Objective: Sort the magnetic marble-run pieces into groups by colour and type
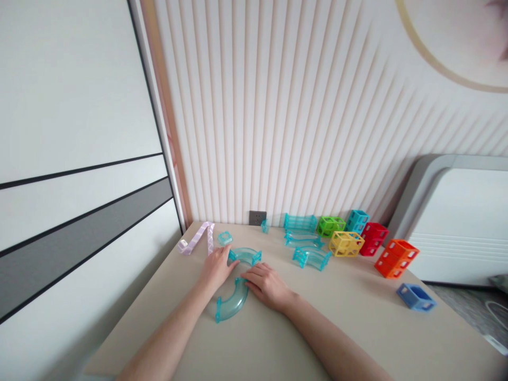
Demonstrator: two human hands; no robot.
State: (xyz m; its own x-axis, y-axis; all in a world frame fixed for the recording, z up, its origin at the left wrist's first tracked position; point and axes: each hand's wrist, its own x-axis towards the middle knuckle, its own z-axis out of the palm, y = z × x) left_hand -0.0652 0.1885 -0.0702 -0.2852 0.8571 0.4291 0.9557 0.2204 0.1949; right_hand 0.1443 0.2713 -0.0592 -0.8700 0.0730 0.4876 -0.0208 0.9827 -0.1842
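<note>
My left hand (216, 268) lies on the table with its fingers on the left end of a clear teal curved track piece (246, 255). My right hand (266, 284) rests flat, fingertips touching the top end of a second teal curved track (232, 304) that bends toward me. The two curves meet between my hands. Both hands press on the pieces rather than wrap round them.
The beige table (278, 338) stands against a ribbed wall. A lilac track strip (196, 239) and a small teal ring (225, 237) lie behind my left hand. More teal tracks (305, 243) and green, yellow, teal, red, orange cubes (371, 241) sit at right; a blue cube (416, 297) is nearer.
</note>
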